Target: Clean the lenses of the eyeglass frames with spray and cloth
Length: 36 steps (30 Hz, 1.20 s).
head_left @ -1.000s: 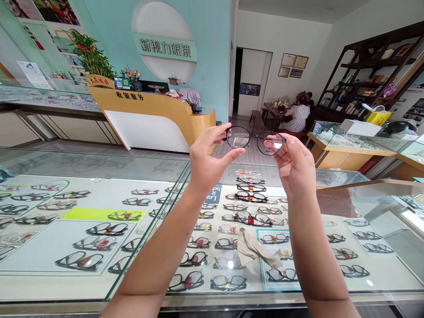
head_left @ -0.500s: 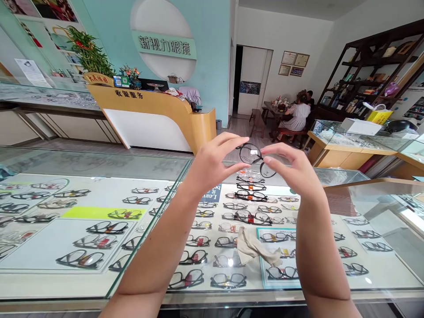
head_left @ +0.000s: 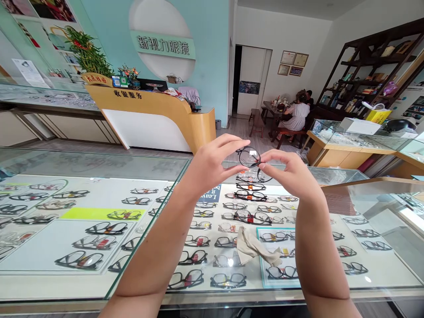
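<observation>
A pair of black round-rimmed eyeglasses (head_left: 249, 157) is held up over the glass counter, tilted, with one lens higher than the other. My right hand (head_left: 293, 174) pinches it near the bridge between thumb and fingers, covering part of the lower lens. On the other side, my left hand (head_left: 215, 161) has its fingertips at the top of the upper lens and its thumb below, closed around that end of the frame. Beneath my hands, a crumpled beige cloth (head_left: 251, 248) lies on the counter top, above rows of displayed eyeglasses (head_left: 251, 217).
The glass display counter (head_left: 155, 297) spans the foreground. Beyond it stand a wooden cashier desk (head_left: 202, 128) and another display case (head_left: 331, 150) with a white box (head_left: 360, 126). Two people sit at a far table (head_left: 274, 107). Dark shelves (head_left: 361, 66) line the right wall.
The eyeglasses have turned slightly, the lower lens shifting left and downward. My right hand has moved a little left and down with them. My left hand stays nearly in place.
</observation>
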Available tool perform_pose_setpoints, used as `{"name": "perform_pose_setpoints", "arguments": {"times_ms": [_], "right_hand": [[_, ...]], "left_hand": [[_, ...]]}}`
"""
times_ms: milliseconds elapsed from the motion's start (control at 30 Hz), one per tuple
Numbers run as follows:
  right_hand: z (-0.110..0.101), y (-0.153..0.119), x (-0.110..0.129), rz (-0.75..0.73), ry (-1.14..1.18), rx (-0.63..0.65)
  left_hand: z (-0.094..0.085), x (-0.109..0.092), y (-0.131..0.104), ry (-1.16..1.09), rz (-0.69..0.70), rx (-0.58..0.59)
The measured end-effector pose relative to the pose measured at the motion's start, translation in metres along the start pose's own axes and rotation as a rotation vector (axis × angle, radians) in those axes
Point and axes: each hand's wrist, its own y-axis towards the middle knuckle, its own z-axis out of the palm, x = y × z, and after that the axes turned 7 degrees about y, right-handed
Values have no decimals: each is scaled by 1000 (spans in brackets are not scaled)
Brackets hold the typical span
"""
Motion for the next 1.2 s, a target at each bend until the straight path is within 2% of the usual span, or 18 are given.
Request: {"name": "perform_pose_setpoints", "arguments": {"times_ms": [267,400,467,600,633,767,900,1067,1200], "right_hand": [[1,4,-4,-26,240,47],[4,5,-7,96,428,109],[5,7,-10,119,457,80],[11,10,-15,49,358,-153],[14,11,-15,27,311,-209],[28,11,-11,-86,68,-338],[38,10,-7,-153,-103,-342],[40,8,-2,-149,-202,-327],[40,4,5,-127,-233,-270]], "left_hand": [[0,-5,1,-297,-120,-26],[2,-2,1,-474,-194,-1],[5,-2,1,-520,-244,-7],[19,-8,2,-467,-435,-171],[24,-10,2,-452,-483,-180],[37,-22,3,-498,-567,-53],[39,-27,5,-550,-644,-68],[36,-30,7,-589,-749,-68],[38,-29,7,-601,-769,-67]]}}
